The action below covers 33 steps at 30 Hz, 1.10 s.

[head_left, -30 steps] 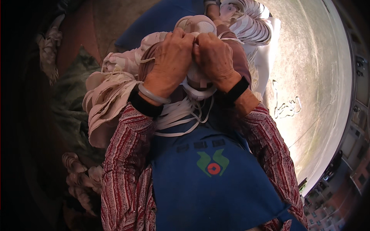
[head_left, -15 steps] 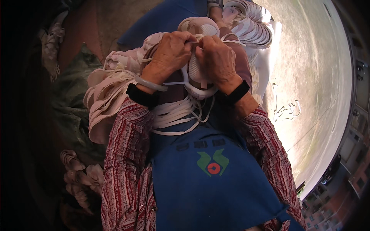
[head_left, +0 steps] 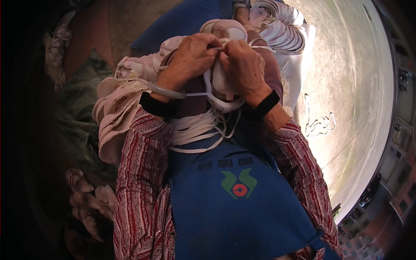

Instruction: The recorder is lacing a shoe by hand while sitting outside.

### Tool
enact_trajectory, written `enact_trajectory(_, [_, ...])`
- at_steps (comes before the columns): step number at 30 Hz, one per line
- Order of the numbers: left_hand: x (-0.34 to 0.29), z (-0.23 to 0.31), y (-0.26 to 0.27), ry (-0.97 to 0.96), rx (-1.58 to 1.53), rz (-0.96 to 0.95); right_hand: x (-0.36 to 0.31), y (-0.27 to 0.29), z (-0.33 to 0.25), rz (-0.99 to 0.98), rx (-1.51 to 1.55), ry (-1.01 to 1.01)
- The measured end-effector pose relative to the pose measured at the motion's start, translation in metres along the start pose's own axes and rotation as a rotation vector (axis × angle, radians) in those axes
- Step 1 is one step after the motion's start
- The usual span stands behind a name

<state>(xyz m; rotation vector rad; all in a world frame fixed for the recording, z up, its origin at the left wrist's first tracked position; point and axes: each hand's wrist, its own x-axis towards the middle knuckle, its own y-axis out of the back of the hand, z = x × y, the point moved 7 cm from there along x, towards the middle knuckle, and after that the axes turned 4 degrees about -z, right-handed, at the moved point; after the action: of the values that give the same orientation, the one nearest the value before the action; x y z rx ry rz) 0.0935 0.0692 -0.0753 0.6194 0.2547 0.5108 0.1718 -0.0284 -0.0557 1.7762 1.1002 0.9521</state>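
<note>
A pale shoe upper (head_left: 222, 80) with white mesh and pinkish panels lies across my lap, its toe (head_left: 223, 29) pointing away from me. Over its middle, my left hand (head_left: 190, 56) pinches a white shoelace (head_left: 222, 42) between thumb and fingertips. Close by on the right, my right hand (head_left: 244, 65) has its fingers curled and pinched on the same lace. The two sets of fingertips nearly meet. The hands hide most of the eyelets and tongue. A bundle of loose white laces (head_left: 197, 130) rests on my lap, nearer to me than the shoe.
Stacked pale shoe pieces (head_left: 117, 115) lie to the left, with another row (head_left: 284, 32) at the far right. More pieces (head_left: 89, 195) sit low on the left. A loose lace (head_left: 320, 125) lies on the bright floor at right. A blue apron (head_left: 242, 216) covers my front.
My left hand and wrist have shifted very slightly left. Both hands keep their pinch on the lace, and the shoe stays put.
</note>
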Motion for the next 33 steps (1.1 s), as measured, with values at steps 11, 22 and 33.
enact_trajectory(11, [-0.012, 0.009, -0.001, -0.132, 0.067, 0.279, 0.006, -0.005, -0.001, -0.016, 0.047, 0.021])
enact_trajectory(22, [-0.006, 0.000, 0.003, -0.023, 0.020, 0.116, -0.006, -0.001, 0.002, -0.023, 0.102, -0.016])
enact_trajectory(33, [-0.011, 0.008, -0.003, 0.074, -0.008, 0.071, 0.005, -0.011, -0.001, -0.092, -0.045, 0.056])
